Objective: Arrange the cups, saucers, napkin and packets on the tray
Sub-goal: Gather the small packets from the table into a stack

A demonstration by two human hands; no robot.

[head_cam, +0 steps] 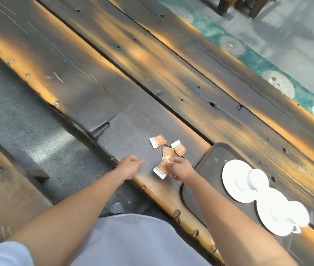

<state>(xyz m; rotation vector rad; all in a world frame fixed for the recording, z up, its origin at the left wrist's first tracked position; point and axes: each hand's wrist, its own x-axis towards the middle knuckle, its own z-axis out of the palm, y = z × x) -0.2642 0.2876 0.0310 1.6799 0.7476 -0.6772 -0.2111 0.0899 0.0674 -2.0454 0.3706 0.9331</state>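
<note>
- Dark, scorched plank table (152,77): four small orange-and-white paper packets (168,153) are scattered near its front edge, just left of a dark rounded tray (209,162).
- Two white saucers (232,181), each bearing a white cup (257,179), are set on the tray; no napkin is seen.
- Right hand (181,168): fingertips pinched on the nearest packet (161,168).
- Left hand (130,166): loosely curled, nothing held.
- Advised: the packet is lifted clear, then laid flat on bare tray beside the saucers.

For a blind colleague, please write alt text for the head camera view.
A person's right hand pinches one orange packet on a dark wooden table; three more packets lie beside it, and the left hand hovers nearby. To the right, a dark tray holds two white cups on saucers.
</note>
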